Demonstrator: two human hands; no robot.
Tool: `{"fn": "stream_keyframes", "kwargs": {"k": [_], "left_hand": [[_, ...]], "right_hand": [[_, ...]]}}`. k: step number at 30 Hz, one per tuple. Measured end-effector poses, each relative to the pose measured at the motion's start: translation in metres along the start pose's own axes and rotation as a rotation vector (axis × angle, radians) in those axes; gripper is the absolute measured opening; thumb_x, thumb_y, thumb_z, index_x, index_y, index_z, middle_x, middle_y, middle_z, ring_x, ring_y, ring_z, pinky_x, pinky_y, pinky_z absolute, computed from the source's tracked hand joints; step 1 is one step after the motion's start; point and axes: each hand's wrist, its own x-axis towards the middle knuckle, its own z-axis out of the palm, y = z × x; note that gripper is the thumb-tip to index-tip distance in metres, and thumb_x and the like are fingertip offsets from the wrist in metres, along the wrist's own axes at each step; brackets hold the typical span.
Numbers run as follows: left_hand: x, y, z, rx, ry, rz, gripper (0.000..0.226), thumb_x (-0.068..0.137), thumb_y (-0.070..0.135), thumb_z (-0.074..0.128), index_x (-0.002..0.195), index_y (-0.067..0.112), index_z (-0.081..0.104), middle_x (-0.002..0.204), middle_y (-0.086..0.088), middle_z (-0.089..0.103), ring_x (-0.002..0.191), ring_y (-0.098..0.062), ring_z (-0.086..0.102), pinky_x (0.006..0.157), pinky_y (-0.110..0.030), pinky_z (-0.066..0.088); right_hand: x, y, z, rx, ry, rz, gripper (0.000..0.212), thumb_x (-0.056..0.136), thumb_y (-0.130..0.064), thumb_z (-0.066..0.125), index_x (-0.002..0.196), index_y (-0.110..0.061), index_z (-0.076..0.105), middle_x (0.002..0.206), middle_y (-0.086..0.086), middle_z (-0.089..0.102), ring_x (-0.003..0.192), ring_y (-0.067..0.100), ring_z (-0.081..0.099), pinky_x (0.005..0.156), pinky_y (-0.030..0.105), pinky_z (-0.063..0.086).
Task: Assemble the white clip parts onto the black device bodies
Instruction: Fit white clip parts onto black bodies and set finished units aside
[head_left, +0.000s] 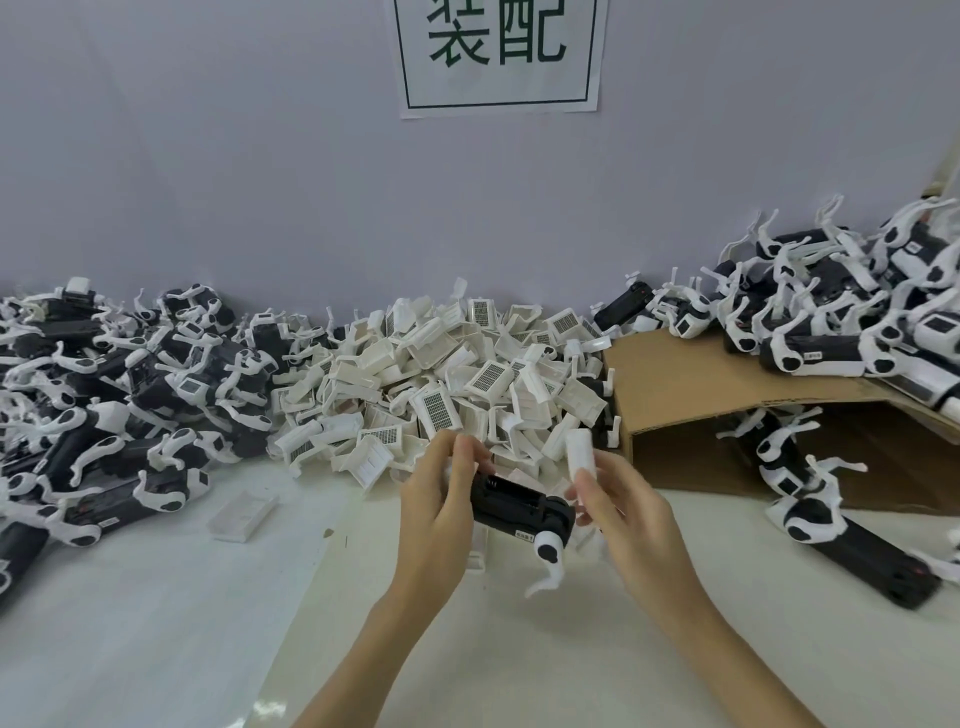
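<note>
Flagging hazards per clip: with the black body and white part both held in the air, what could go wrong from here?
The white plastic clip part sits only in the right hand's fingertip grip, so it may slip or seat crooked on the black device body. The left hand works close to the white parts heap and might topple it.

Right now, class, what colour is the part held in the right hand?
White, pinched in the right hand; head view.

Single head view looks forward and down, close over the table (156, 623).
</note>
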Motion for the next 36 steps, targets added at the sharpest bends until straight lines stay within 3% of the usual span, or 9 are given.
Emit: {"fn": "stream_keyframes", "kwargs": {"k": [3,6,11,15,18,22,26,30,36], "left_hand": [[-0.001,-0.002,0.002,0.017,0.009,0.039,0.04,0.113,0.041,0.033,0.097,0.026,0.066,0.093,0.006,0.069,0.092,-0.012,0.066,0.082,-0.015,0.047],[-0.002,-0.004,0.003,0.113,-0.018,0.106,0.042,0.112,0.052,0.027,0.103,0.037,0.065,0.096,0.007,0.069,0.1,-0.02,0.067,0.087,-0.028,0.05],[-0.005,-0.006,0.006,0.229,-0.031,0.147,0.044,0.111,0.063,0.021,0.118,0.045,0.061,0.098,0.011,0.069,0.091,-0.017,0.068,0.078,-0.03,0.05],[-0.005,-0.003,0.007,0.231,0.001,0.116,0.054,0.108,0.069,0.017,0.12,0.042,0.063,0.1,0.014,0.069,0.093,-0.013,0.068,0.081,-0.035,0.051],[-0.004,-0.001,0.008,0.176,0.051,0.071,0.057,0.108,0.069,0.019,0.114,0.039,0.067,0.104,0.016,0.07,0.104,-0.013,0.068,0.09,-0.036,0.052],[-0.005,0.003,0.013,0.083,0.079,-0.031,0.043,0.112,0.047,0.026,0.107,0.042,0.068,0.101,0.005,0.073,0.102,-0.026,0.07,0.091,-0.059,0.053],[-0.003,0.015,0.01,0.028,-0.04,-0.035,0.034,0.106,0.064,0.032,0.12,0.046,0.058,0.1,0.004,0.07,0.093,-0.021,0.069,0.086,-0.047,0.056],[0.0,0.016,-0.001,0.056,-0.375,-0.002,0.04,0.102,0.046,0.066,0.139,0.042,0.052,0.118,0.003,0.07,0.109,-0.022,0.07,0.095,-0.039,0.057],[-0.001,0.01,0.009,0.162,-0.294,0.048,0.022,0.105,0.04,0.063,0.127,0.043,0.065,0.117,0.005,0.066,0.104,-0.022,0.067,0.092,-0.039,0.055]], "right_hand": [[-0.006,0.0,0.006,-0.144,-0.137,-0.087,0.038,0.101,-0.039,0.061,0.138,-0.031,0.064,0.125,-0.011,0.066,0.118,0.011,0.065,0.098,0.024,0.052],[-0.01,-0.002,0.014,-0.284,-0.193,-0.175,0.046,0.102,-0.04,0.059,0.147,-0.037,0.054,0.126,-0.017,0.059,0.125,0.009,0.059,0.103,0.014,0.043],[-0.013,0.003,0.02,-0.449,-0.187,-0.33,0.05,0.107,-0.037,0.051,0.156,-0.042,0.043,0.12,-0.015,0.052,0.108,0.012,0.061,0.088,0.015,0.049],[-0.014,0.002,0.016,-0.535,-0.179,-0.392,0.05,0.109,-0.035,0.048,0.157,-0.045,0.039,0.13,-0.015,0.049,0.118,0.009,0.057,0.088,0.019,0.053],[-0.017,0.001,0.02,-0.651,-0.207,-0.441,0.059,0.106,-0.035,0.054,0.161,-0.038,0.034,0.145,-0.017,0.043,0.132,0.007,0.05,0.101,0.017,0.049],[-0.016,0.0,0.032,-0.879,-0.063,-0.563,0.071,0.09,-0.022,0.08,0.154,-0.02,0.048,0.146,-0.005,0.053,0.132,0.018,0.054,0.108,0.037,0.05],[-0.01,0.0,0.026,-0.858,0.019,-0.59,0.076,0.082,-0.008,0.086,0.15,-0.016,0.054,0.146,-0.002,0.056,0.134,0.019,0.055,0.111,0.036,0.049],[-0.006,-0.005,0.009,-0.773,0.094,-0.561,0.059,0.092,-0.036,0.072,0.145,-0.013,0.058,0.134,-0.002,0.066,0.126,0.015,0.061,0.104,0.029,0.053],[-0.004,0.0,0.004,-0.807,0.136,-0.553,0.053,0.086,-0.032,0.08,0.132,-0.009,0.066,0.126,0.002,0.06,0.121,0.019,0.06,0.099,0.027,0.053]]}}
